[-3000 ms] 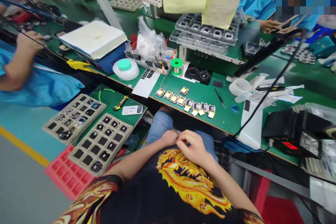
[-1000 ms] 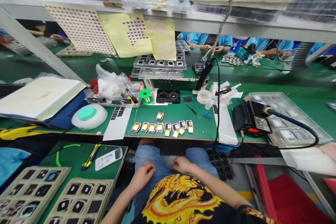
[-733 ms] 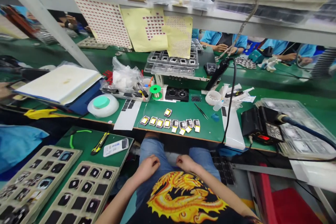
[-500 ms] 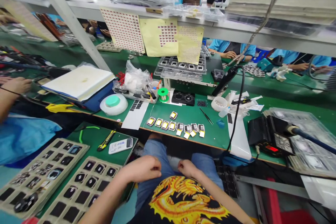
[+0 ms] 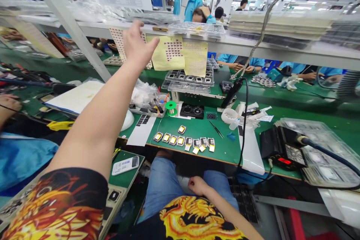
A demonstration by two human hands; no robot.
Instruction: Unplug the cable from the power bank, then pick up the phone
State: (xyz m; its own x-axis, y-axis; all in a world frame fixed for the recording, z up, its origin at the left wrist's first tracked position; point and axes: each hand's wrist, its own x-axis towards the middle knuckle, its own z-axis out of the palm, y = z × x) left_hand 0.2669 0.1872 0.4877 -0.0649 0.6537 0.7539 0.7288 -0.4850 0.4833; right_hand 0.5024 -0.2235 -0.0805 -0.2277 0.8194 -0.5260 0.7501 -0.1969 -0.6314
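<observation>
My left hand (image 5: 137, 45) is raised at arm's length by the overhead shelf (image 5: 219, 44), fingers spread and nothing visible in them. It partly covers a sheet of small red stickers (image 5: 116, 39) hanging from the shelf edge; a yellow sticker sheet (image 5: 165, 62) hangs beside its thumb. Whether it touches the shelf I cannot tell. Down on my lap, my right hand (image 5: 197, 185) rests with curled fingers and no object showing. On the green bench (image 5: 168, 122) lies a row of small watch-like units (image 5: 173, 140), several with yellow-edged pieces, near tweezers (image 5: 216, 129).
A solder spool (image 5: 170, 108) stands behind the units. At right are a black station with a red display (image 5: 284, 161) and stacked clear trays (image 5: 329, 138). A white handheld device (image 5: 125, 165) lies on the lower board. Another person's hand (image 5: 9, 105) is at far left.
My left hand has gone from my lap up to the shelf, its fingers now spread. My right hand has stayed on my lap. The view has tilted up slightly.
</observation>
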